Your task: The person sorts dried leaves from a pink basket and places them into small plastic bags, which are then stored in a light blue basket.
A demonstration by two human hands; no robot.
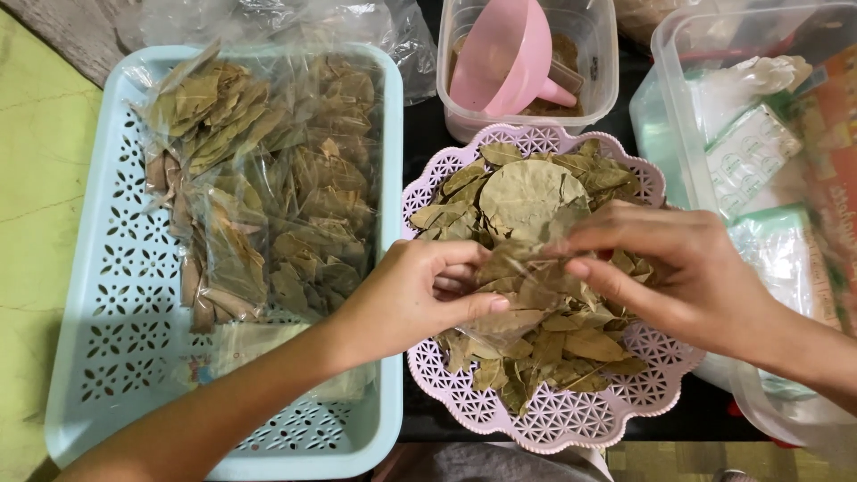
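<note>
Dried bay leaves fill the pink lattice basket, and I take that basket as my landmark for everything else. Over its middle I see both hands meeting. My left hand comes in from the basket's left rim, fingers curled and thumb pressed down, pinching a small clear plastic bag that already has leaves inside. My right hand reaches in from the basket's right rim, thumb and forefinger pressed together on a few leaves at the bag's mouth; the other fingers are stretched out beneath. The two hands are just beside each other, nearly touching at the fingertips.

Left of the basket, touching its rim, sits a light blue perforated tray. Packed bags of leaves lie heaped in the tray's upper half, with a few more flat packets nearer its lower end, partly under my left forearm.

Above the basket stands a clear plastic tub holding a pink funnel that rests over some brown material; I cannot tell what that material is.

Right of the basket is a larger clear container with white and green packets inside, its contents blurred at the edge of the view. Loose clear plastic lies crumpled beyond the tray's far end.
</note>
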